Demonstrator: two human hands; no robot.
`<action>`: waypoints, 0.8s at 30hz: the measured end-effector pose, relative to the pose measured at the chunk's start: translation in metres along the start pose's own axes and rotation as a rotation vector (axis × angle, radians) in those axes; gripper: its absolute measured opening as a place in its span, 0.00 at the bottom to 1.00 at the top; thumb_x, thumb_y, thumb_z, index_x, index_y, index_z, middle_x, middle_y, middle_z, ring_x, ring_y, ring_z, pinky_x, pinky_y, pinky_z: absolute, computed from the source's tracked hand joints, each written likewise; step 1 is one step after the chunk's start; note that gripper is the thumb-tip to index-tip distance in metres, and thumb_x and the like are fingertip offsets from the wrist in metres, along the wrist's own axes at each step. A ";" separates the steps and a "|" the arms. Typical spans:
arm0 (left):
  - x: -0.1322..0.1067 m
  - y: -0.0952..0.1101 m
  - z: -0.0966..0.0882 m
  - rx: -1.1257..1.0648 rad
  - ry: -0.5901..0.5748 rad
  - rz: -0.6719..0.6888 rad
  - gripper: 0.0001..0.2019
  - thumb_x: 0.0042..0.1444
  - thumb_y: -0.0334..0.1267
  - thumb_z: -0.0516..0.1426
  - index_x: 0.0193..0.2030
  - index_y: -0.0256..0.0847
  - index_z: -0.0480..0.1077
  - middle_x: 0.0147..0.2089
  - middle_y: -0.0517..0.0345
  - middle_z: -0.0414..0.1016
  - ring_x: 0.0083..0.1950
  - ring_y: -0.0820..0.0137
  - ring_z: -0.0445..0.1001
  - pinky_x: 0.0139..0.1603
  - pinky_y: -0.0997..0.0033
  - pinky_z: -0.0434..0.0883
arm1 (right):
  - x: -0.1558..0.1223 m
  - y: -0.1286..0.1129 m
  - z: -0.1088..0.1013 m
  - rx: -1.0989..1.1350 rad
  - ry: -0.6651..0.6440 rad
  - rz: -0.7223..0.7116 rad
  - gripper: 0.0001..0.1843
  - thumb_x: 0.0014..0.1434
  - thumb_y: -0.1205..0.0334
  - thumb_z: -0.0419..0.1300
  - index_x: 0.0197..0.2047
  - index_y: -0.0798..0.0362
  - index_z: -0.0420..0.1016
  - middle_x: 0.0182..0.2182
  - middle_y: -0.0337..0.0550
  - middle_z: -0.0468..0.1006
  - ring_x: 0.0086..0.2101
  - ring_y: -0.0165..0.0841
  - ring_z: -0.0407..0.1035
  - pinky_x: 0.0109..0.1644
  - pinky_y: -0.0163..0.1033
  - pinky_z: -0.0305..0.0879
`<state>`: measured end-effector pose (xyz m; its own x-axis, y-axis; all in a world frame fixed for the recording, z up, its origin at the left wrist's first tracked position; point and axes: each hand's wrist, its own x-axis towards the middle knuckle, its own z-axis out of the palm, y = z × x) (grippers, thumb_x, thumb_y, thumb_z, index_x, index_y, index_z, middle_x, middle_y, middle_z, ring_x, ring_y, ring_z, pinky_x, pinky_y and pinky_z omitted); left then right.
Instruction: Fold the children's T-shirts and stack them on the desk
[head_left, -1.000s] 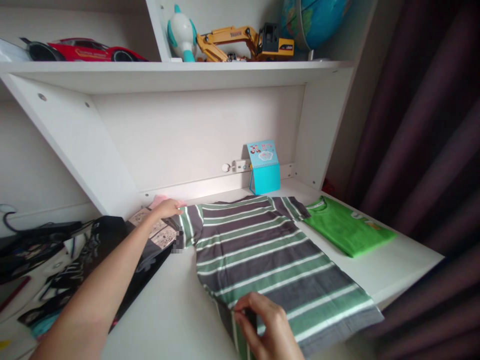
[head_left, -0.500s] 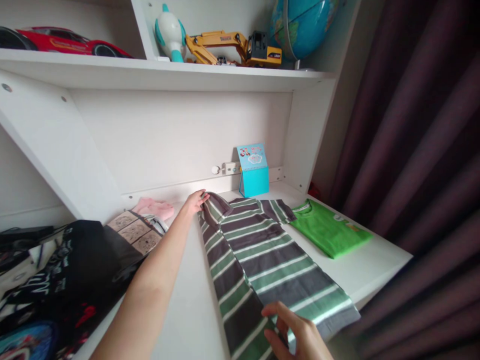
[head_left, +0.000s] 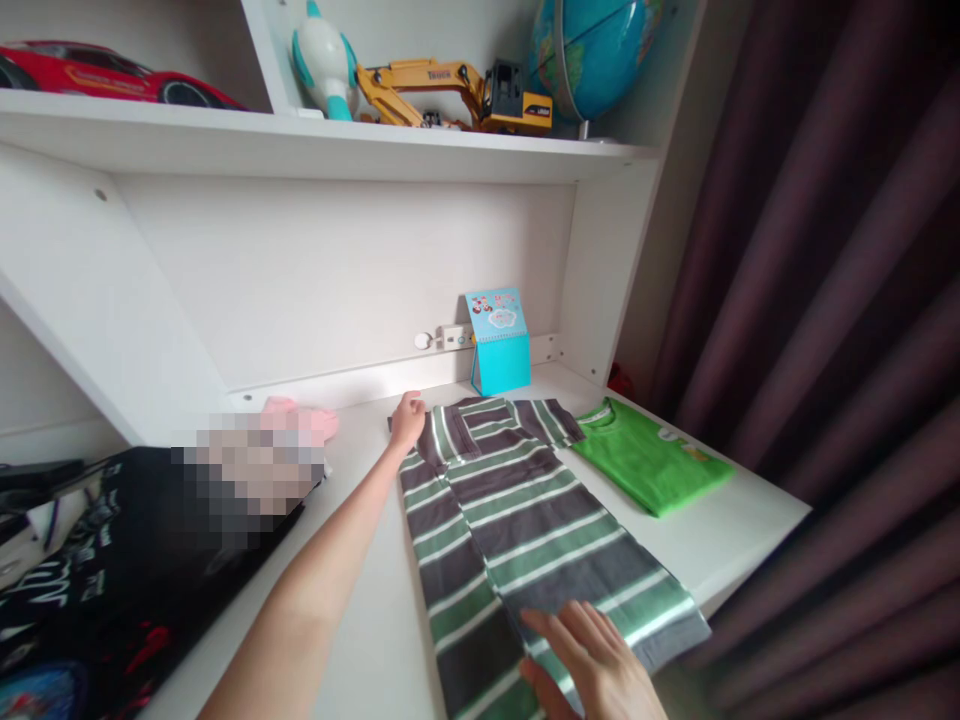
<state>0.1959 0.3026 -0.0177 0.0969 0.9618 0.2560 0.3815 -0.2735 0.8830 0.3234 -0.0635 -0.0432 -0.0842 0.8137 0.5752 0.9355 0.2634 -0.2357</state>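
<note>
A striped T-shirt (head_left: 540, 500) in dark grey, green and white lies lengthwise on the white desk, its left side folded inward in a long strip. My left hand (head_left: 409, 422) is at the far left corner, fingers curled on the sleeve's edge; its fingertips are partly hidden. The sleeve (head_left: 450, 432) lies turned in across the shirt's top. Over the shirt's near part is my right hand (head_left: 592, 660), thumb and fingers apart, with the fingertips at the fold's edge.
A folded green T-shirt (head_left: 652, 455) lies to the right. Behind stands a blue desk calendar (head_left: 502, 345) beside a power socket (head_left: 454, 338). Dark clothes (head_left: 150, 560) and a pink cloth (head_left: 319, 422) lie left. Above, a shelf (head_left: 420, 150) holds a toy excavator (head_left: 450, 85) and globe (head_left: 592, 50).
My left hand has moved slightly right with the sleeve, which now lies flatter across the shirt's top. My right hand's fingers have spread on the cloth. The view has shifted slightly.
</note>
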 end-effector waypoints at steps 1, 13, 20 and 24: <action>-0.009 -0.004 0.000 0.036 -0.011 0.038 0.15 0.55 0.32 0.51 0.50 0.39 0.65 0.53 0.49 0.69 0.59 0.63 0.63 0.61 0.60 0.56 | 0.004 -0.001 0.002 -0.032 0.030 -0.044 0.15 0.58 0.57 0.54 0.48 0.50 0.71 0.34 0.45 0.76 0.35 0.36 0.72 0.38 0.38 0.69; -0.054 -0.068 -0.057 0.991 -0.296 0.317 0.25 0.63 0.46 0.40 0.65 0.41 0.50 0.67 0.44 0.48 0.67 0.53 0.43 0.60 0.51 0.53 | 0.012 -0.065 0.117 -0.093 0.225 -0.466 0.17 0.59 0.59 0.54 0.52 0.43 0.67 0.46 0.44 0.76 0.46 0.40 0.70 0.43 0.42 0.69; -0.059 -0.071 -0.077 1.030 -0.239 0.289 0.25 0.63 0.46 0.39 0.65 0.42 0.52 0.66 0.48 0.51 0.67 0.54 0.45 0.61 0.52 0.52 | 0.134 -0.038 0.036 0.213 -0.570 -0.222 0.16 0.61 0.54 0.50 0.48 0.50 0.71 0.40 0.44 0.78 0.41 0.34 0.72 0.41 0.33 0.65; -0.059 -0.071 -0.074 0.998 -0.227 0.259 0.26 0.63 0.48 0.39 0.65 0.43 0.51 0.67 0.47 0.50 0.67 0.53 0.45 0.59 0.49 0.54 | 0.212 -0.008 0.066 0.035 -0.528 0.231 0.12 0.59 0.60 0.52 0.44 0.55 0.71 0.40 0.52 0.77 0.43 0.40 0.71 0.43 0.39 0.62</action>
<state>0.0948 0.2643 -0.0667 0.4135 0.8835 0.2199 0.8980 -0.4357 0.0619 0.2753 0.1406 0.0293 -0.0474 0.9981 0.0383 0.9388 0.0576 -0.3396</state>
